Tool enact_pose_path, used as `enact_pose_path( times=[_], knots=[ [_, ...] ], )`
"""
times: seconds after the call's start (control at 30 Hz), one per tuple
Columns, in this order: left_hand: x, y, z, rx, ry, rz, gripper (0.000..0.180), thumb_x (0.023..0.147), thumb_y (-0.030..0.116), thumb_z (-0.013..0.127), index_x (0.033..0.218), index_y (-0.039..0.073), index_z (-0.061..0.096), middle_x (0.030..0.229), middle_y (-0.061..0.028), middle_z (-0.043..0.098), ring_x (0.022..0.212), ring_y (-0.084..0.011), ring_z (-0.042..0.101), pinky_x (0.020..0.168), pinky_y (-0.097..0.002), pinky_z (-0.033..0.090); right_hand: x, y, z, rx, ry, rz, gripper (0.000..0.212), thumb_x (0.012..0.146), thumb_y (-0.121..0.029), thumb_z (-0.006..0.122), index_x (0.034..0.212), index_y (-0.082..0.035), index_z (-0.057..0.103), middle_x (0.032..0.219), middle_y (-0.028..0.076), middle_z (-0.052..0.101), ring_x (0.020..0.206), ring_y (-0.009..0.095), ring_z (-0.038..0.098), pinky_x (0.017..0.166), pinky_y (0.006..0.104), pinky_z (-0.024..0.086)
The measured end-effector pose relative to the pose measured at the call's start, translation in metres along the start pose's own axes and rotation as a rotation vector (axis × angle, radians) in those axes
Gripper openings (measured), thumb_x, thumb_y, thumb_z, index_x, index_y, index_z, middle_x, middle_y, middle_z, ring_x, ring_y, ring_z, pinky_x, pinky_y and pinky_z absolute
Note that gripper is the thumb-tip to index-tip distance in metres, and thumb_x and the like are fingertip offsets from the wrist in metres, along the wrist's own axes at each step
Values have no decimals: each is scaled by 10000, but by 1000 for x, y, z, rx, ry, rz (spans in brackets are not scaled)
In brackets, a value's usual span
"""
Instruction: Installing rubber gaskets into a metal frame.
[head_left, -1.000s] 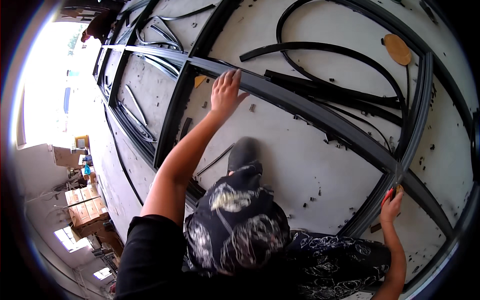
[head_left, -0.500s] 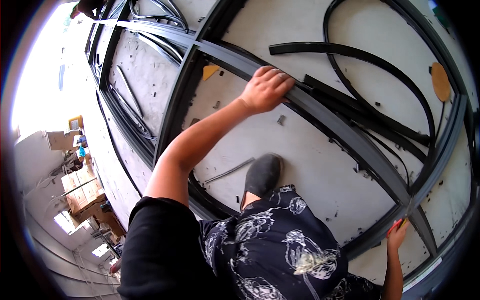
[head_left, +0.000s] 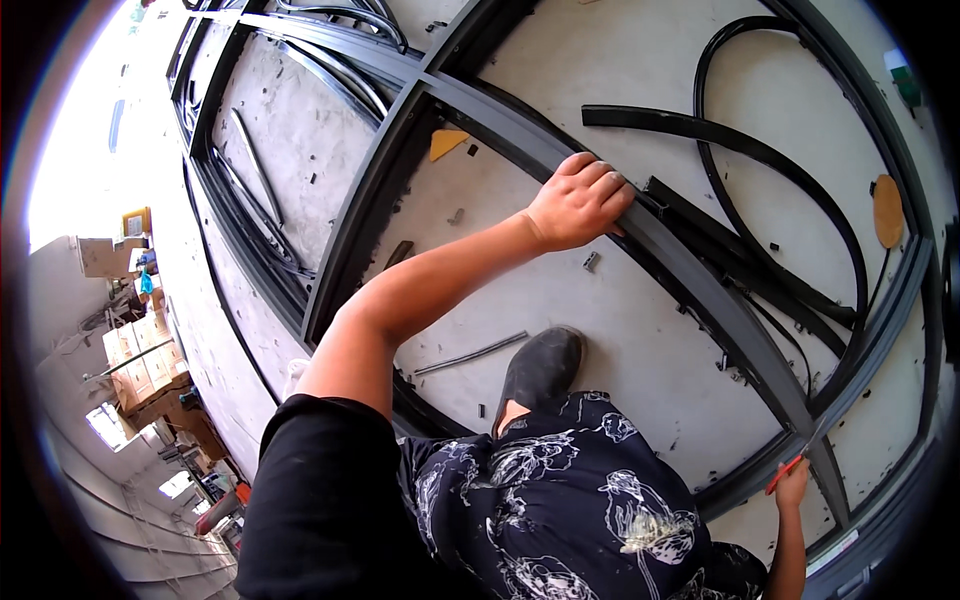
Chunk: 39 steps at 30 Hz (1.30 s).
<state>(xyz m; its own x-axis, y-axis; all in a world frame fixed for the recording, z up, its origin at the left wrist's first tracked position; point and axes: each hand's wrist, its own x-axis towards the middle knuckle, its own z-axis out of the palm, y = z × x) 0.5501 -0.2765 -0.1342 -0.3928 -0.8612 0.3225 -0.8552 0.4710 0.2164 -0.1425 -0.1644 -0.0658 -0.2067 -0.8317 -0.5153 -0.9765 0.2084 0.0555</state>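
Note:
A large dark grey metal frame (head_left: 655, 242) with crossing bars lies over the pale floor. My left hand (head_left: 582, 200) has its fingers curled over one long bar of it, the arm stretched out. At lower right, my right hand (head_left: 793, 486) is closed round a red-handled tool (head_left: 785, 474). A thin metal shaft or blade runs from the tool up to a joint of the bars. Its exact kind is too small to tell. Near my left hand lie black rubber strips (head_left: 750, 255), one long piece curving into a loop.
My dark shoe (head_left: 545, 368) stands inside a frame opening, near a thin strip (head_left: 470, 353). Small black bits dot the floor. An orange-brown oval piece (head_left: 887, 212) and a yellow triangular piece (head_left: 447, 143) lie about. Cardboard boxes (head_left: 140, 355) are stacked at far left.
The whole view has shifted a little. My left hand still grips the bar at about the same spot. My right hand keeps the red-handled tool at the joint, with its handle turned slightly.

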Motion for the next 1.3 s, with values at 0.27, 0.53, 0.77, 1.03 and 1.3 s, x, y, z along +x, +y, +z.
enact_pose_path(
  times=[0.27, 0.53, 0.77, 1.03, 1.3],
  knots=[
    [-5, -9, -30, -73, -97, -41, 599, 668, 222, 773, 1212, 78, 567, 1185, -96, 597, 1161, -275, 546, 1044, -403, 384, -63, -82, -15, 110, 41, -110, 243, 849, -58, 641, 1036, -17, 493, 801, 147, 579, 772, 284, 607, 696, 403, 471],
    [-86, -38, -96, -210, -70, -525, 288, 809, 47, 657, 1091, 49, 597, 993, -130, 626, 936, -320, 603, 816, -408, 491, -163, -192, 2, 608, -695, 63, 239, 776, -97, 752, 921, -56, 566, 777, 5, 580, 687, 63, 509, 607, 209, 401],
    [-287, -6, -152, 121, -437, -1170, 196, 934, 223, 541, 928, 28, 562, 894, -186, 598, 863, -395, 581, 751, -462, 469, -103, -308, -110, 706, -442, -32, 275, 810, -69, 668, 1024, -32, 500, 840, 10, 526, 782, 100, 522, 701, 233, 437],
    [-301, 15, -128, 126, -278, -1101, 286, 924, 293, 579, 968, 11, 580, 879, -211, 607, 869, -397, 587, 757, -471, 465, -52, -439, -83, 902, -786, -222, 263, 832, -6, 629, 1049, -25, 482, 797, 23, 546, 626, 67, 520, 548, 213, 432],
    [-211, -20, -194, -959, 745, -1551, 216, 996, 188, 487, 1009, -15, 558, 864, -140, 646, 819, -230, 646, 779, -334, 519, -32, -479, -67, 753, -836, -412, 246, 860, -65, 664, 1028, 9, 501, 774, 28, 554, 614, 68, 522, 544, 219, 457]
  ],
)
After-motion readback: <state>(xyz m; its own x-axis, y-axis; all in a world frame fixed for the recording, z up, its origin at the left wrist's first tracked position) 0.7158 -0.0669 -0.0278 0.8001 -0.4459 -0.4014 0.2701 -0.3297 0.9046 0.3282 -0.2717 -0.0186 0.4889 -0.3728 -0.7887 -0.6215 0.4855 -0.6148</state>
